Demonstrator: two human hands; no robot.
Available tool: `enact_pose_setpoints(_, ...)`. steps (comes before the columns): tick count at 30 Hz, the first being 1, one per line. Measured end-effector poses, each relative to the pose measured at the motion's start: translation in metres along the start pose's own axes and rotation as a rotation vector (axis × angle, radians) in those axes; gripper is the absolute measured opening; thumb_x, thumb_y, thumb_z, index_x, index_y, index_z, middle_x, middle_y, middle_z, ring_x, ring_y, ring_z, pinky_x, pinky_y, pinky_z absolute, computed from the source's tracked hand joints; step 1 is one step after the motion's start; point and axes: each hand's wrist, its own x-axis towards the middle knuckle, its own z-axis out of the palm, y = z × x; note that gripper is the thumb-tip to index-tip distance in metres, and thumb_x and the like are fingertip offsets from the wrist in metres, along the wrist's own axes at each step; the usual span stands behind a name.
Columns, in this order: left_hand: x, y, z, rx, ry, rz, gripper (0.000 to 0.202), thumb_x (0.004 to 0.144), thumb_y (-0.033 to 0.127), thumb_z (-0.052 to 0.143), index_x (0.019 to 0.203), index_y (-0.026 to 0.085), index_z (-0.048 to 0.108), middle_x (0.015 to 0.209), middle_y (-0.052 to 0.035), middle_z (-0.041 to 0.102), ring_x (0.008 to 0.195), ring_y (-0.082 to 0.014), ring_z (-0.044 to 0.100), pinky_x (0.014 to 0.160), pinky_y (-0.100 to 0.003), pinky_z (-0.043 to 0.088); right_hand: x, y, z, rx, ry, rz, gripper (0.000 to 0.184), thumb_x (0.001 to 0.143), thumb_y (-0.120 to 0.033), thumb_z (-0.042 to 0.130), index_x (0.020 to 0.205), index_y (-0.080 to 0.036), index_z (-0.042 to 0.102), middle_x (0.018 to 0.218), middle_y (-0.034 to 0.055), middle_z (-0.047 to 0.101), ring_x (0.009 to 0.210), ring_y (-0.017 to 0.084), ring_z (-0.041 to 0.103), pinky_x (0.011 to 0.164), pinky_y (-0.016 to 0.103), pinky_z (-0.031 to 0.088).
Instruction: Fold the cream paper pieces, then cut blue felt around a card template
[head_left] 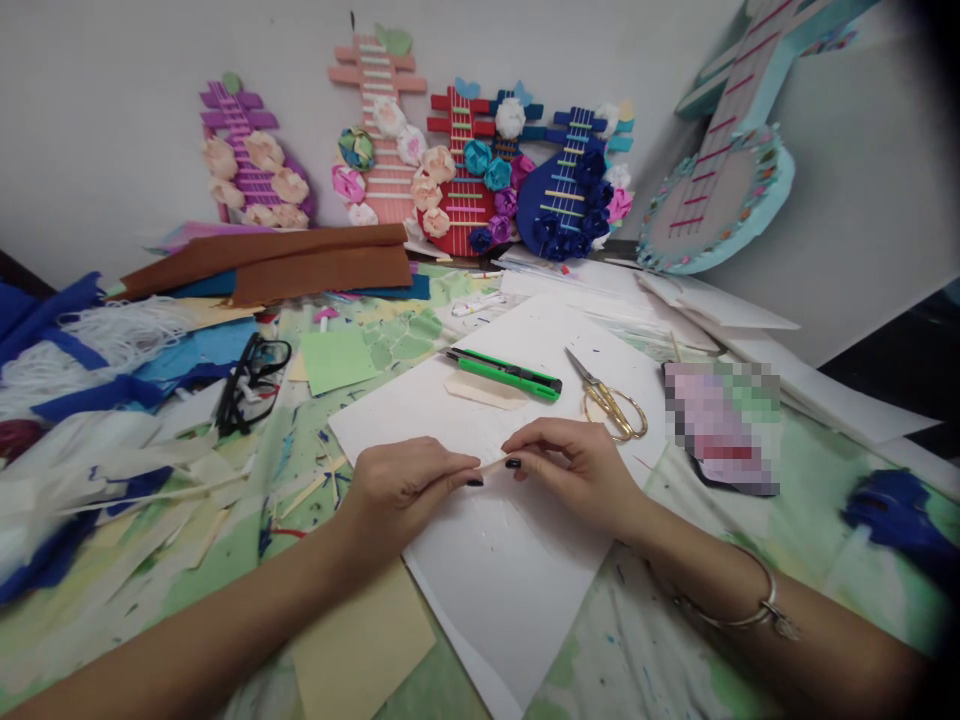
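Note:
Over a large white sheet (pixel 495 600), my left hand (pixel 401 485) and my right hand (pixel 574 470) come close together, each with thumb and fingers pinched. Between them stretches a thin, pale strip (pixel 493 467), apparently paper, its two ends held in the fingertips. Just beyond the hands lies a green utility knife (pixel 506 373), partly on a cream paper piece (pixel 486 391). Gold-handled scissors (pixel 611 400) rest to its right, blades pointing away from me.
Paper instruments with flowers, such as a red one (pixel 459 215) and a blue one (pixel 551 195), lean on the wall. Brown sheets (pixel 315 265), black glasses (pixel 251 385) and white strings (pixel 112 340) lie left. A blurred-out phone-like object (pixel 720 430) and a blue item (pixel 896 515) are right.

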Motion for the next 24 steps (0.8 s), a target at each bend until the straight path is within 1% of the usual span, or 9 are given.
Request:
enact_pose_setpoints(3,0.0001,-0.0001,0.0003,0.015,0.021,-0.003,0.011,0.084,0.015,0.062,0.089,0.018,0.071,0.073,-0.0023,0.073,0.064,-0.0113,0.065,0.058,-0.021,0.049,0.0010,0.0012,0.0000,0.069,-0.010,0.076,0.009,0.082,-0.025,0.061,0.083,-0.018,0.066,0.066,0.0013,0.067,0.057,0.012,0.064,0.056,0.024,0.052)
enact_pose_setpoints(5,0.0003,0.0001,0.0004,0.027,0.029,-0.034,0.010,0.084,0.016,0.062,0.087,0.019,0.071,0.074,-0.0021,0.073,0.064,-0.0116,0.066,0.058,-0.021,0.049,0.0017,0.0018,-0.0010,0.066,-0.002,0.078,0.008,0.081,-0.023,0.062,0.080,-0.017,0.067,0.062,0.0007,0.066,0.056,0.012,0.063,0.054,0.023,0.051)
enact_pose_setpoints(8,0.0007,0.0010,0.0002,0.031,0.029,-0.110,0.011,0.084,0.015,0.061,0.083,0.020,0.071,0.071,-0.0001,0.072,0.062,-0.0111,0.065,0.057,-0.020,0.048,0.0022,0.0026,-0.0035,0.006,0.038,0.000,0.006,0.080,-0.016,0.062,0.078,-0.018,0.068,0.063,0.0006,0.067,0.059,0.012,0.064,0.058,0.024,0.050)
enact_pose_setpoints(10,0.0011,0.0017,-0.0001,0.029,0.028,-0.137,0.011,0.084,0.015,0.061,0.082,0.020,0.071,0.068,0.0015,0.071,0.060,-0.0102,0.064,0.056,-0.020,0.047,0.0022,0.0034,-0.0051,-0.023,0.057,-0.048,0.010,0.079,-0.013,0.061,0.079,-0.018,0.069,0.064,0.0003,0.069,0.062,0.013,0.065,0.060,0.025,0.050)
enact_pose_setpoints(14,0.0020,0.0010,0.0006,0.046,0.023,-0.120,0.010,0.084,0.015,0.061,0.081,0.019,0.070,0.067,0.0024,0.071,0.059,-0.0091,0.064,0.057,-0.018,0.047,0.0012,0.0052,-0.0068,-0.057,0.073,-0.100,0.015,0.079,-0.009,0.059,0.082,-0.019,0.070,0.063,-0.0008,0.069,0.061,0.012,0.065,0.060,0.024,0.051)
enact_pose_setpoints(18,0.0028,-0.0004,0.0028,0.068,0.011,-0.122,0.004,0.080,0.017,0.066,0.082,0.017,0.069,0.073,0.0018,0.072,0.064,-0.0090,0.066,0.060,-0.016,0.048,-0.0001,0.0049,-0.0055,-0.118,0.078,-0.206,0.015,0.082,-0.010,0.057,0.082,-0.017,0.069,0.061,-0.0011,0.068,0.059,0.011,0.065,0.058,0.021,0.051)
enact_pose_setpoints(21,0.0035,0.0000,0.0042,0.025,-0.025,-0.130,0.004,0.079,0.017,0.068,0.083,0.018,0.069,0.075,0.0029,0.073,0.064,-0.0075,0.066,0.060,-0.013,0.047,-0.0005,0.0031,-0.0038,-0.179,0.066,-0.282,0.016,0.083,-0.008,0.055,0.082,-0.016,0.069,0.064,-0.0005,0.068,0.059,0.009,0.065,0.059,0.019,0.051)
enact_pose_setpoints(24,0.0040,0.0003,0.0045,-0.004,-0.040,-0.148,0.005,0.080,0.015,0.066,0.081,0.019,0.070,0.074,0.0039,0.073,0.064,-0.0067,0.066,0.060,-0.013,0.047,-0.0002,0.0015,-0.0034,-0.235,0.064,-0.322,0.016,0.083,-0.007,0.055,0.084,-0.016,0.069,0.064,-0.0010,0.067,0.056,0.008,0.062,0.057,0.017,0.049)
